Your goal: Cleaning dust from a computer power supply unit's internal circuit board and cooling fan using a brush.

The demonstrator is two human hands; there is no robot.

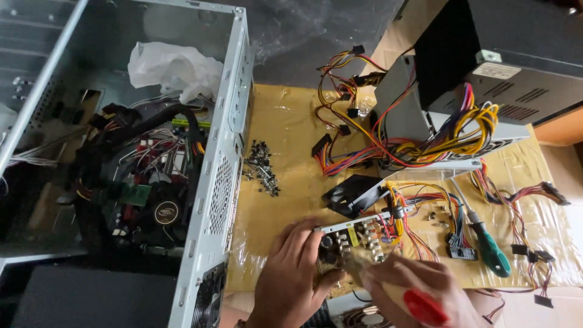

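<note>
Item: power-supply circuit board (355,240), near centre of the surface (285,133), on tan sheeting. Left hand (291,273) clasps its near-left edge; right hand (419,288) holds a red-handled tool (422,307) whose blurred tip is at the components.

Handling, as judged: light, rigid, brittle; solder side prickly; trailing wire bundle (425,212) tugs. Hold by bare edges, not by components.

Nearby: open computer case (225,170) left, loose screws (262,173), green-handled screwdriver (486,240) right.
</note>
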